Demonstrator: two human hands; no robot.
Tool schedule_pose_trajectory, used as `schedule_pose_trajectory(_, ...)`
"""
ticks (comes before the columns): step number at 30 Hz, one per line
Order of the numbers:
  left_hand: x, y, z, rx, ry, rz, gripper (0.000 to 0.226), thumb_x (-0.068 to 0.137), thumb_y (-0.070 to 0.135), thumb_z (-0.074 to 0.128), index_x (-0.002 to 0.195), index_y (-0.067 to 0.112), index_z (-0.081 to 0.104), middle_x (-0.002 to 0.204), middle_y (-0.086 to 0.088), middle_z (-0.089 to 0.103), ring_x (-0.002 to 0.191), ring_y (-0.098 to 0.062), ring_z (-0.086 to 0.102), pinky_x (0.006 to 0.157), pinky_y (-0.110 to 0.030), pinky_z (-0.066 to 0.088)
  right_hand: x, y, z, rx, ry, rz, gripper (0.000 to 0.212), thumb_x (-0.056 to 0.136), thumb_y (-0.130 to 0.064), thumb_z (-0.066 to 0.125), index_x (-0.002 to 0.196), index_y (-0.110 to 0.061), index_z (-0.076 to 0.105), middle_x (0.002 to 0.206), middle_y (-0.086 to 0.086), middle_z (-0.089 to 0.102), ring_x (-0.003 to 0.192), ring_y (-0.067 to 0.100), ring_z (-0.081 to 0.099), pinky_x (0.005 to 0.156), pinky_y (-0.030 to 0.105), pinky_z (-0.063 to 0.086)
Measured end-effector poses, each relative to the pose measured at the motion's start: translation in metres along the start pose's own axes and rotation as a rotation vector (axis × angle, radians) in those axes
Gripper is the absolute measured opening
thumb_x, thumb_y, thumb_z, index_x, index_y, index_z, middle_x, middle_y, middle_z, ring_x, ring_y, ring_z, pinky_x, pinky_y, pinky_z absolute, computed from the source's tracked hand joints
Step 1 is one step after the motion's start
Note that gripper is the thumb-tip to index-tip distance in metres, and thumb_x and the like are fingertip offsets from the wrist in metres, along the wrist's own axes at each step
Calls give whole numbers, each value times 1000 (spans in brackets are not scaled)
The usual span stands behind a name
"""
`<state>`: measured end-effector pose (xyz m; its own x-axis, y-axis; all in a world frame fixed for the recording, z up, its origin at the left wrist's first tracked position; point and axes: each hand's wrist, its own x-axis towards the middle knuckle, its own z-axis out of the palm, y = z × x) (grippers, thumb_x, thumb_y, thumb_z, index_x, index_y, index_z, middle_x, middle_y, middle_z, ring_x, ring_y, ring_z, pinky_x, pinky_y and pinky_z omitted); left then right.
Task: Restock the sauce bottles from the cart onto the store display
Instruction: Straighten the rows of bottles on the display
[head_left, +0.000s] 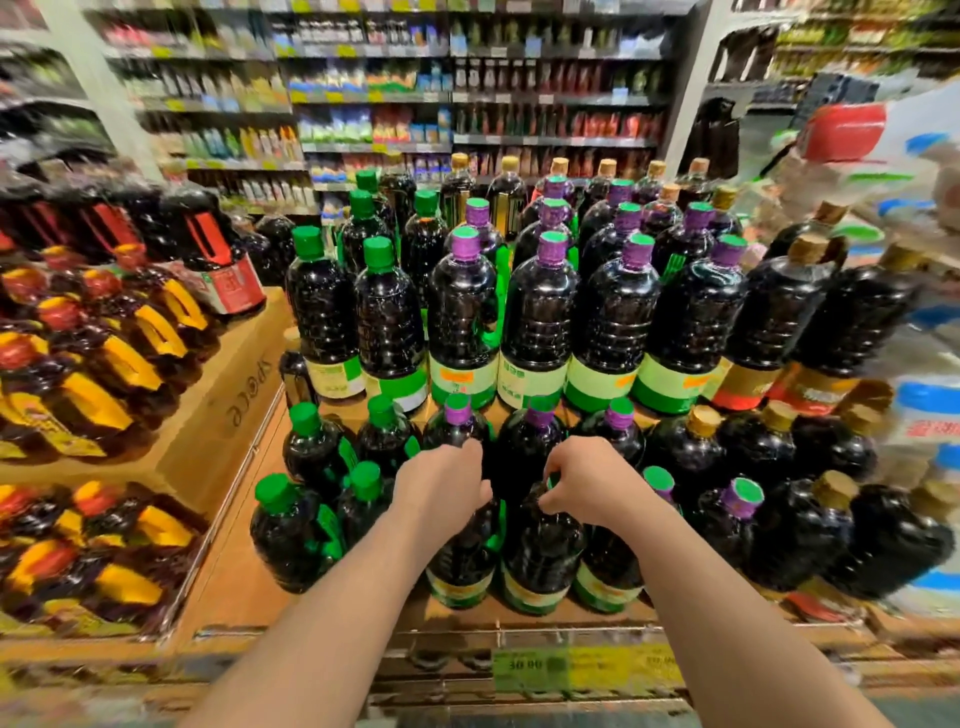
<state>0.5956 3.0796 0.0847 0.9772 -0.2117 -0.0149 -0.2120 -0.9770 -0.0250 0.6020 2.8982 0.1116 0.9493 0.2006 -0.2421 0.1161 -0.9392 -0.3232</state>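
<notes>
Two dark sauce bottles with green labels stand at the front of the lower display tier (519, 621). My left hand (441, 480) curls over the top of the left bottle (460, 564), hiding its cap. My right hand (582, 480) grips the neck of the right bottle (540, 558), fingers wrapped round its top. Behind them stand rows of similar bottles, green-capped (304, 418) on the left and purple-collared (540, 415) in the middle. A higher tier holds more purple-collared bottles (550, 249). The cart is out of view.
Left, cardboard trays (228, 384) hold bottles with yellow and red handles. Right, brown-capped dark bottles (701, 421) fill both tiers, and blurred white packages lie beyond. A price tag strip (582, 667) runs along the front edge. Store shelving fills the background.
</notes>
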Motion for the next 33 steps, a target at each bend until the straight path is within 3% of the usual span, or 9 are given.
schedule_pose_trajectory(3, 0, -1, 0, -2, -7, 0, 29, 97, 41, 48, 105, 13, 47, 77, -1, 57, 70, -26, 59, 52, -31, 41, 4, 0, -2, -16, -46, -14, 14, 70, -18, 69, 69, -4, 69, 62, 7, 69, 52, 15, 63, 48, 24, 49)
schedule_pose_trajectory(6, 3, 0, 2, 23, -17, 8, 30, 97, 42, 47, 107, 14, 45, 71, 1, 48, 68, -25, 56, 51, -31, 39, 8, -2, -6, -54, -96, -9, 14, 72, -18, 68, 72, -4, 69, 60, 5, 69, 56, 14, 68, 55, 26, 56)
schedule_pose_trajectory(10, 9, -5, 5, -31, -40, -21, 33, 95, 44, 49, 108, 14, 45, 72, 2, 46, 69, -24, 54, 55, -32, 44, 13, -8, -5, -125, -121, 3, 15, 75, -18, 70, 74, -6, 61, 58, 3, 64, 58, 16, 67, 57, 28, 55)
schedule_pose_trajectory(13, 10, -9, 6, -61, -67, -11, 38, 95, 47, 50, 111, 14, 42, 70, 3, 44, 69, -22, 53, 56, -32, 46, 14, -10, 1, -157, -110, 31, 29, 77, -29, 74, 88, -9, 57, 73, 3, 60, 68, 20, 62, 61, 34, 53)
schedule_pose_trajectory(17, 9, -13, 7, -32, -63, 26, 47, 93, 55, 49, 115, 13, 46, 78, 1, 51, 76, -23, 60, 61, -34, 52, 13, -11, 7, -205, -67, 45, 39, 79, -41, 74, 95, -12, 53, 84, 1, 53, 81, 21, 54, 64, 32, 45)
schedule_pose_trajectory(24, 14, -16, 0, -37, -177, 59, 43, 90, 58, 53, 85, 16, 46, 72, 2, 50, 70, -19, 54, 58, -31, 43, 5, -7, 15, -205, -34, 16, 31, 87, -40, 66, 93, -11, 57, 83, 4, 61, 79, 22, 59, 65, 33, 48)
schedule_pose_trajectory(29, 19, -19, -8, 16, -183, 188, 42, 93, 49, 49, 83, 9, 60, 75, -3, 59, 70, -22, 57, 56, -30, 42, 3, -3, 7, -105, -46, 9, 38, 79, -41, 73, 98, -8, 69, 83, 6, 68, 79, 20, 63, 70, 35, 55)
schedule_pose_trajectory(33, 21, -21, -10, 34, -179, 294, 37, 92, 41, 48, 68, 13, 49, 63, -2, 47, 57, -20, 42, 49, -28, 34, -2, -1, -2, -15, -75, 5, 40, 76, -34, 78, 108, -11, 70, 78, 4, 70, 70, 12, 64, 55, 22, 48)
